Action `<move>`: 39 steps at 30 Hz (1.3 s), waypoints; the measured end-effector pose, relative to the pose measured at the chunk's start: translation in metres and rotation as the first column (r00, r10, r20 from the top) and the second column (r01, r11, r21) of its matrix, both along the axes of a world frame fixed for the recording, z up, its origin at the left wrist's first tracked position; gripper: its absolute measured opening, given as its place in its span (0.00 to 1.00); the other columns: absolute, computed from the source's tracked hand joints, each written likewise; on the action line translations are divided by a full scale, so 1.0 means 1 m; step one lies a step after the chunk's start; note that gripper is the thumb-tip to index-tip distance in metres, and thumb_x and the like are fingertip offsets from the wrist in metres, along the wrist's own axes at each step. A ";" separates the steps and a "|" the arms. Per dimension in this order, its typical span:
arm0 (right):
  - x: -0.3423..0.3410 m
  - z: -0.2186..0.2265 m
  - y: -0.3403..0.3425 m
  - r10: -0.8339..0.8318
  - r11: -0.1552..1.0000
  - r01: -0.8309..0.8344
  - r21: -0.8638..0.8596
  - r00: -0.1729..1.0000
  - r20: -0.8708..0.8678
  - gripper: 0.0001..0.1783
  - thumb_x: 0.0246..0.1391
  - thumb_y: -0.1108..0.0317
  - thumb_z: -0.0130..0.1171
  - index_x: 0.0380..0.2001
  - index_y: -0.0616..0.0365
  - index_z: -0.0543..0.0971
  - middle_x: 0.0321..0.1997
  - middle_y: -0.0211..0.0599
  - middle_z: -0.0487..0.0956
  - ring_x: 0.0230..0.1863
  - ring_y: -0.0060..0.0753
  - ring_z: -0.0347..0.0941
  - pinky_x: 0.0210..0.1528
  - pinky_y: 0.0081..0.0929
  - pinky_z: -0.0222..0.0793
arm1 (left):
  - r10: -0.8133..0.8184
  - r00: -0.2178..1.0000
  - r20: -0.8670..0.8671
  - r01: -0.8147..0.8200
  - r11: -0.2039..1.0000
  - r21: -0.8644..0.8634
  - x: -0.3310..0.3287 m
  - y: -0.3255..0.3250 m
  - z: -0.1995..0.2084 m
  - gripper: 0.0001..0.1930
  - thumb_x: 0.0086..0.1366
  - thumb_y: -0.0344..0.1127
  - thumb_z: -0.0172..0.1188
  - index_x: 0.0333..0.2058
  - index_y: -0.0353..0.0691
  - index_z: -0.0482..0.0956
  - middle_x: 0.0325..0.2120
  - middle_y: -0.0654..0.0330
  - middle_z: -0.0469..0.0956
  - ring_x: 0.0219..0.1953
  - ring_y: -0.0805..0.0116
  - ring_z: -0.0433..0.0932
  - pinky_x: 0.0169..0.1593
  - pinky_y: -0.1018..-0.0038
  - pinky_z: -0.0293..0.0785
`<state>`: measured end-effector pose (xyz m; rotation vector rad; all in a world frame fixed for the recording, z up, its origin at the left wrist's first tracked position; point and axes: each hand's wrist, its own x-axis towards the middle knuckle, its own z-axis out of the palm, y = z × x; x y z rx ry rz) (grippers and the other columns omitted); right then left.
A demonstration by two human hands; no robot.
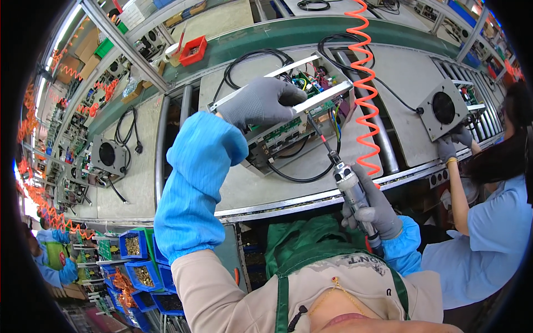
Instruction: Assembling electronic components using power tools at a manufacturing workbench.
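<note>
My left hand (258,104), in a grey glove, lies over an open metal electronics chassis (256,156). Its fingers are closed on the pale metal bar (325,95) along the top edge. Green circuit boards (280,131) and coloured wires (336,123) show inside the frame. My right hand (377,208), gloved too, is wrapped round the grey body of a power screwdriver (350,186). The long bit slants up and left, its tip close beneath the bar; whether it touches a screw I cannot tell. Part of the chassis is hidden under my left hand and sleeve.
An orange coiled hose (363,83) hangs just right of the chassis. Black cable (250,58) lies looped behind it. A red bin (193,51) stands far left. At right, a co-worker's gloved hands (447,149) touch another fan unit (444,108). Blue parts bins (143,276) sit lower left.
</note>
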<state>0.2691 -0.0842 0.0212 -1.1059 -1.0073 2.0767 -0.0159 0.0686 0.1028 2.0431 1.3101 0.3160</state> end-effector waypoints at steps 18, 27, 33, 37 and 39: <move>-0.012 0.040 -0.016 -0.043 0.999 0.044 0.018 0.997 -0.059 0.55 0.33 0.70 0.56 0.70 0.41 0.48 0.33 0.41 0.73 0.19 0.27 0.73 0.22 0.25 0.74 | 0.161 0.984 0.078 -0.169 0.980 0.107 0.013 -0.015 -0.017 0.21 0.51 0.28 0.61 0.47 0.40 0.80 0.39 0.56 0.83 0.39 0.69 0.81 0.48 0.77 0.74; -0.009 0.038 -0.014 -0.014 0.999 0.015 0.048 1.000 -0.023 0.56 0.33 0.67 0.58 0.70 0.42 0.49 0.33 0.41 0.73 0.21 0.28 0.73 0.25 0.25 0.74 | 0.159 0.986 0.049 -0.166 0.963 0.213 0.019 -0.025 -0.011 0.21 0.51 0.29 0.60 0.48 0.40 0.80 0.38 0.54 0.83 0.39 0.69 0.82 0.48 0.76 0.75; -0.009 0.051 -0.012 0.012 0.999 -0.014 0.041 0.999 0.050 0.52 0.36 0.73 0.54 0.70 0.43 0.51 0.32 0.41 0.73 0.22 0.27 0.72 0.25 0.25 0.73 | 0.191 0.980 0.049 -0.197 0.946 0.256 0.022 -0.020 -0.023 0.21 0.50 0.26 0.60 0.46 0.38 0.80 0.37 0.52 0.83 0.39 0.68 0.82 0.48 0.76 0.75; -0.007 0.047 -0.008 0.046 0.994 -0.061 0.090 0.986 0.158 0.51 0.37 0.74 0.54 0.69 0.45 0.52 0.32 0.40 0.73 0.22 0.27 0.72 0.25 0.25 0.73 | 0.207 0.974 0.088 -0.222 0.949 0.223 0.025 -0.020 -0.027 0.21 0.50 0.26 0.60 0.46 0.38 0.80 0.37 0.52 0.83 0.39 0.68 0.82 0.48 0.77 0.75; -0.005 0.051 -0.006 0.058 0.996 -0.066 0.068 0.993 0.102 0.51 0.37 0.74 0.54 0.69 0.46 0.52 0.33 0.41 0.73 0.22 0.27 0.72 0.25 0.26 0.73 | 0.207 0.975 0.085 -0.220 0.951 0.215 0.025 -0.022 -0.024 0.21 0.51 0.26 0.60 0.47 0.38 0.80 0.38 0.53 0.83 0.39 0.68 0.82 0.49 0.77 0.75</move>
